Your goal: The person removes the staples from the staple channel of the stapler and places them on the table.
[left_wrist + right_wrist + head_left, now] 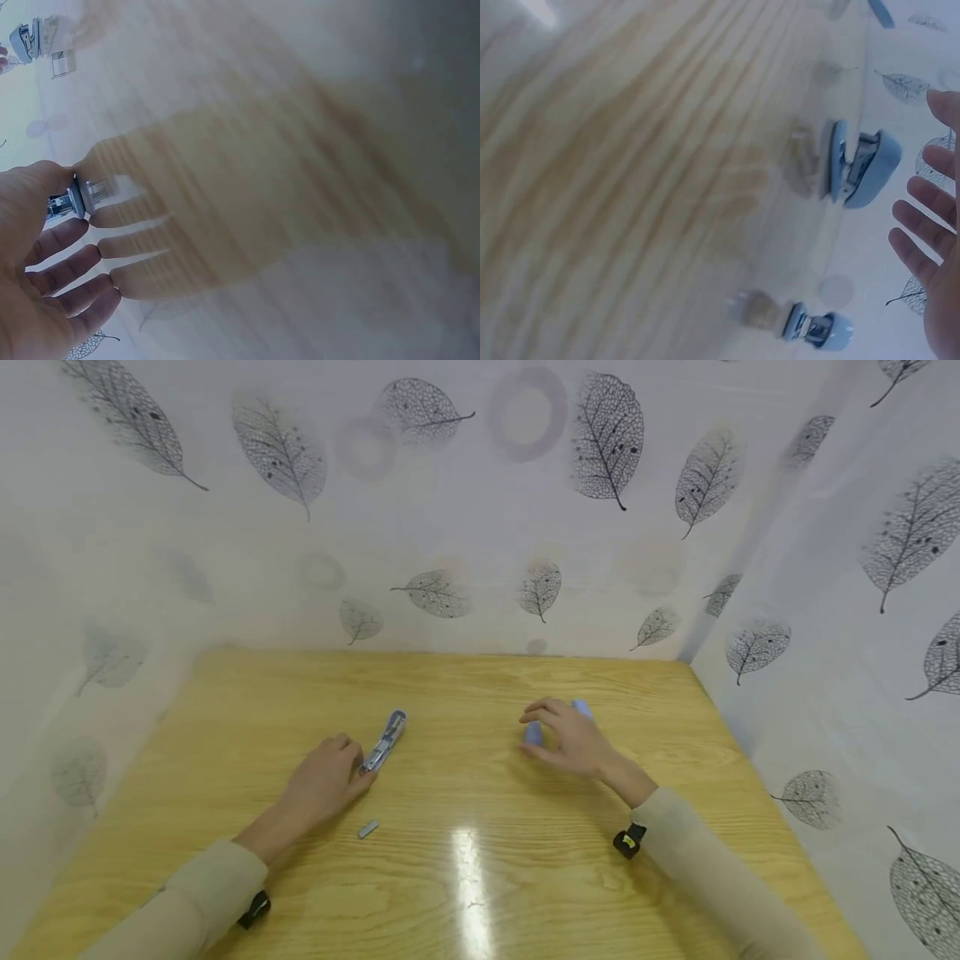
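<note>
My left hand (322,781) pinches the near end of a slim stapler (386,742) between thumb and index finger. The stapler slants away across the wooden table, its silver inside showing. In the left wrist view the other fingers (67,270) are loosely bent below it. A small grey staple strip (368,829) lies just right of the left wrist. My right hand (572,742) hovers with spread, slightly bent fingers over a small blue stapler (533,733), holding nothing. That stapler (866,169) stands apart from the fingers in the right wrist view. Behind the hand is a second blue stapler (582,708), partly hidden.
The wood-grain table (465,685) meets a pale leaf-printed curtain (465,527) at its back and right edges. A bright light reflection (471,893) lies on the front of the table. Each wrist wears a black camera band (628,841).
</note>
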Available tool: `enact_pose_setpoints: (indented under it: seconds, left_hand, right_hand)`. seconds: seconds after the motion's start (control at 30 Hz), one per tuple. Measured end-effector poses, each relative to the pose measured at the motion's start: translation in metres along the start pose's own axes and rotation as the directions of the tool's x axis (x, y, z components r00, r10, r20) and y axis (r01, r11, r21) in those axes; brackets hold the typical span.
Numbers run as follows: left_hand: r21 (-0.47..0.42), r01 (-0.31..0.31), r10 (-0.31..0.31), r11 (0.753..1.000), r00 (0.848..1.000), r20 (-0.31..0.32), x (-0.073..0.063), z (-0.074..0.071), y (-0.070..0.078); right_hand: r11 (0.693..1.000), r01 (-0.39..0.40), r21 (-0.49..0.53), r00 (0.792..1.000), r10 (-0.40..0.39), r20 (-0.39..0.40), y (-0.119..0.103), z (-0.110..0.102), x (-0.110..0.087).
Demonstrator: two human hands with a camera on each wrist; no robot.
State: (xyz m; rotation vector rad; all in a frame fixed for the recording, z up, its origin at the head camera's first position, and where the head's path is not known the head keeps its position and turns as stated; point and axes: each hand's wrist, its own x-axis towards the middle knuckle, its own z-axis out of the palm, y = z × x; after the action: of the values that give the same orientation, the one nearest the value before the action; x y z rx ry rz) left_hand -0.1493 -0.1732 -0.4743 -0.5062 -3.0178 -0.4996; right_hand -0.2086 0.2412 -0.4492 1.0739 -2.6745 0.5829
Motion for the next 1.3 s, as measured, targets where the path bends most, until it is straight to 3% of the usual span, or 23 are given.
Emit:
enact_pose_setpoints:
  seconds: [0.27, 0.47, 0.77, 1.0, 1.17, 1.3]
  left_hand:
    - [0.020, -0.009, 0.009, 1.000, 1.000, -0.002, 0.000, 0.001, -0.002]
    - [0.040, -0.025, 0.026, 0.999, 1.000, -0.016, 0.000, 0.000, -0.002]
    - [0.043, -0.023, 0.023, 0.999, 1.000, -0.006, -0.001, -0.001, -0.001]
    - [-0.007, 0.005, -0.005, 1.000, 1.000, -0.016, -0.004, -0.003, -0.002]
    - [-0.044, 0.004, -0.007, 0.999, 0.998, -0.060, -0.005, -0.006, 0.009]
    - [-0.063, -0.054, 0.047, 0.997, 0.994, -0.095, -0.001, -0.004, 0.029]
  right_hand:
    - [0.996, -0.038, -0.083, 0.998, 0.042, 0.052, 0.020, 0.004, -0.013]
    - [0.992, -0.014, -0.128, 0.998, 0.022, 0.061, 0.027, 0.006, -0.019]
    - [0.987, -0.014, -0.163, 0.993, 0.032, 0.110, 0.024, 0.004, -0.018]
    - [0.978, 0.037, -0.203, 0.995, -0.017, 0.101, 0.012, 0.010, -0.012]
    - [0.983, 0.055, -0.173, 0.992, -0.035, 0.122, -0.001, 0.017, -0.008]
    - [0.986, 0.078, -0.147, 0.992, -0.062, 0.112, -0.014, 0.023, -0.003]
